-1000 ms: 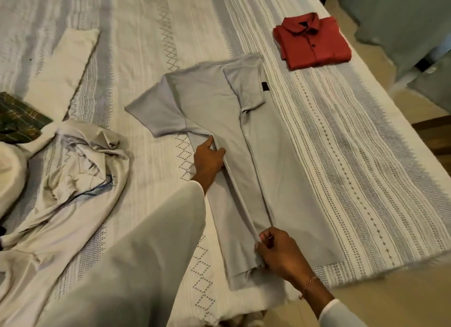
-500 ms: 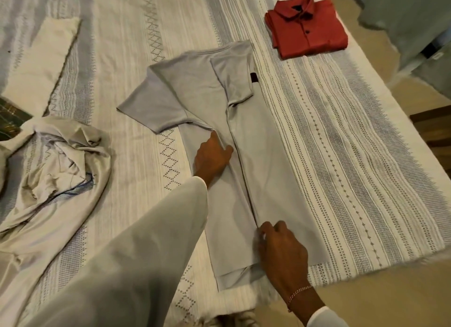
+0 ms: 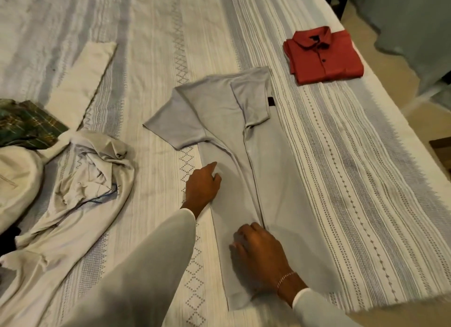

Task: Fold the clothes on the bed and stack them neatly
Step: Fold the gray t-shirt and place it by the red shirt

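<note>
Both hands now lie on the grey shirt (image 3: 246, 160), and this is different from one second ago. At that time the left hand (image 3: 202, 187) and the right hand (image 3: 258, 253) each pinched the folded edge of the shirt between thumb and fingers. Half a second ago they had already let the edge go and pressed on the cloth. Now the left hand has moved a little toward the left edge of the shirt body, just below the sleeve that lies spread out. Its index finger points forward and presses the cloth, and the other fingers are loosely bent; it holds nothing. The right hand is palm down on the lower part of the shirt, beside the long fold line, with the fingers a little bent and spread, pressing the cloth flat. A thin bracelet (image 3: 285, 278) is on its wrist.

The grey shirt is in the middle of the bed (image 3: 158, 46), near the front edge, with its right side folded over to the centre. The folded red shirt (image 3: 322, 56) lies well apart, near the far right corner of the bed. At the left edge is a crumpled white garment (image 3: 80, 192), and behind it a green checked cloth (image 3: 29, 129) and a long cream piece (image 3: 80, 82). The camera view has shifted between the frames, so these things appear lower in the picture than half a second ago.
</note>
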